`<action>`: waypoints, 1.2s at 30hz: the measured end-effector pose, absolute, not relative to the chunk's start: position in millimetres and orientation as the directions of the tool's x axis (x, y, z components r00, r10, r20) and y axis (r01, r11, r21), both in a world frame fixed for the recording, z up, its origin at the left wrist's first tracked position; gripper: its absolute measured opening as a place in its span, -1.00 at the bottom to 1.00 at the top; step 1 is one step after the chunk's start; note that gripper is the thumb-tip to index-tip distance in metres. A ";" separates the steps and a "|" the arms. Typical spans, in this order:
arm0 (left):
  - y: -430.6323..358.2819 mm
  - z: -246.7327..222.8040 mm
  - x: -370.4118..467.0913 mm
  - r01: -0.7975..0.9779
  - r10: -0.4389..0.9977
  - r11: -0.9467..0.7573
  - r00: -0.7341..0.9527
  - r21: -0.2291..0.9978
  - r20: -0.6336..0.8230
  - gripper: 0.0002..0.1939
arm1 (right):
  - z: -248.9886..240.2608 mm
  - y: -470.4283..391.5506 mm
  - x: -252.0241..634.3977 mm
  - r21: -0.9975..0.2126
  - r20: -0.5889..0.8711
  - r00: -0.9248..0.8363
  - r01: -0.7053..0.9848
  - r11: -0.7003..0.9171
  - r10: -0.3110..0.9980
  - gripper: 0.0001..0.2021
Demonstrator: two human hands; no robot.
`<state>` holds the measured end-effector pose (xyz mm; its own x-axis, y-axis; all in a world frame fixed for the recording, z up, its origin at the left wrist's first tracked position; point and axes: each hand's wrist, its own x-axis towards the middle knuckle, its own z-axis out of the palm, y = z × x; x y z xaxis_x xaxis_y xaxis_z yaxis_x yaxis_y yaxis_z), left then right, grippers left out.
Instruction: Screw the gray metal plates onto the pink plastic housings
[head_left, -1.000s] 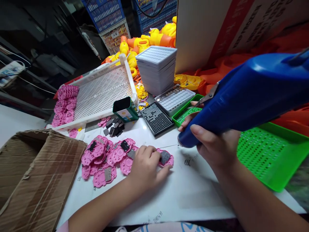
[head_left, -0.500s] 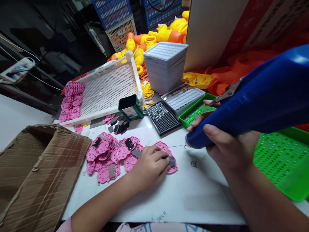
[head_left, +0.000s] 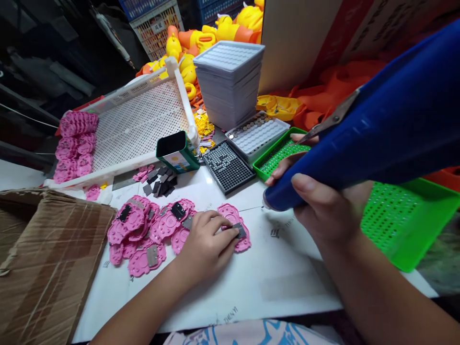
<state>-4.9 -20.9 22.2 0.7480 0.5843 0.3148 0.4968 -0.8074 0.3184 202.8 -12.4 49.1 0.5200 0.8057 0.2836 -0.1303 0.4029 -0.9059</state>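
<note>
My left hand (head_left: 208,239) lies over a pink plastic part (head_left: 227,212) on the white worktop, fingers curled onto the dark grey cover (head_left: 238,231) at its middle. The hand hides part of the piece. Wrapped in my right hand (head_left: 325,203) is a blue electric screwdriver (head_left: 345,143), tilted with its tip down and left. That tip hangs to the right of the pink part, apart from it. A metal lever (head_left: 334,118) sits along the tool's upper side. More pink parts (head_left: 136,223), some bearing grey or black covers, lie heaped left of my left hand.
Loose dark covers (head_left: 161,181) lie beside a green container (head_left: 178,153). Behind are a black screw tray (head_left: 228,165), a stack of white trays (head_left: 230,86) and a white perforated crate (head_left: 143,124). Green baskets (head_left: 406,225) stand right; a cardboard box (head_left: 53,258) stands left.
The view has shifted, so most things appear further left and slightly higher. Both hands keep about the same hold, with the screwdriver tip still right of the pink part.
</note>
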 end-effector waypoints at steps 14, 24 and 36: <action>-21.6 13.8 -1.4 0.468 0.569 -0.817 0.751 0.336 0.335 -0.94 | 49.5 -14.4 204.0 -0.916 0.206 0.524 -0.195 0.351 0.826 -0.86; -18.2 12.0 -0.1 0.442 0.556 -0.820 0.766 0.363 0.322 -0.89 | 49.1 -14.7 204.1 -0.907 0.252 0.498 -0.178 0.382 0.830 -0.90; -19.2 7.8 2.1 0.408 0.582 -0.792 0.731 0.455 0.356 -0.85 | 54.5 -12.5 204.7 -0.892 0.273 0.518 -0.179 0.414 0.811 -0.91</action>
